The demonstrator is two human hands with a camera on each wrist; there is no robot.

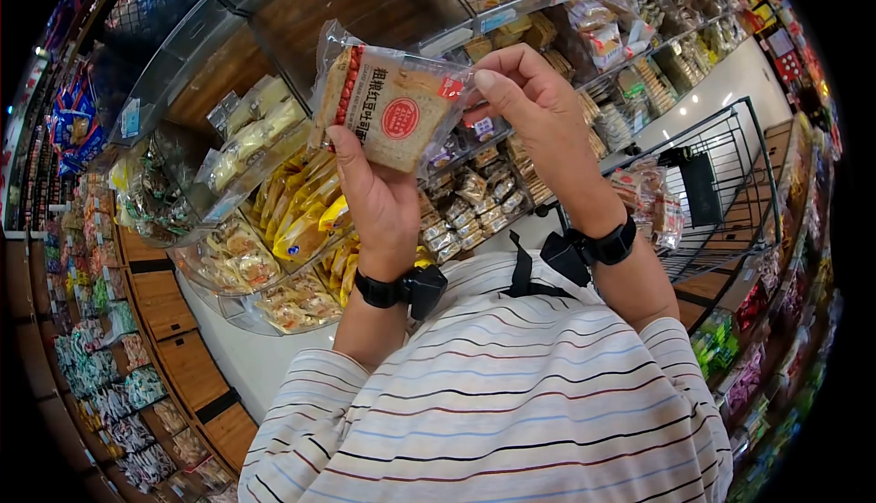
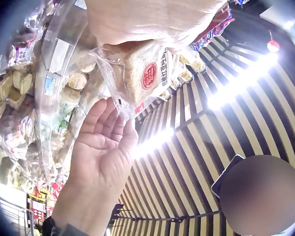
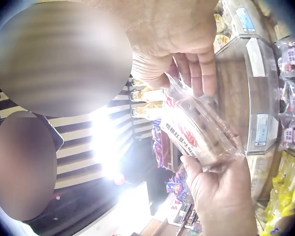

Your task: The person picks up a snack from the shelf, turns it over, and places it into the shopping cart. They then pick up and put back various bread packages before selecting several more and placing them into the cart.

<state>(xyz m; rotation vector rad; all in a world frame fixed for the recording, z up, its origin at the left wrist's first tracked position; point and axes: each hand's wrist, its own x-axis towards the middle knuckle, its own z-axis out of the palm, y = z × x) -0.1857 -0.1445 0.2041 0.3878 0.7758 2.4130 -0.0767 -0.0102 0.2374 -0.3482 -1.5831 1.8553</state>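
Observation:
A clear-wrapped pack of sliced toast bread, with a red round label and a red bean edge, is held up before the shelves in the head view. My left hand grips its lower end, thumb on the front face. At the other end, my right hand pinches the wrapper's loose corner between thumb and fingers. In the left wrist view the bread pack shows below the left palm, the right hand at its wrapper end. The right wrist view shows the left hand around the pack's lower end.
A dark wire shopping cart with several packaged goods stands at right. Ahead are clear-sided display bins with yellow bags and wrapped breads. Packed snack shelves line the left side.

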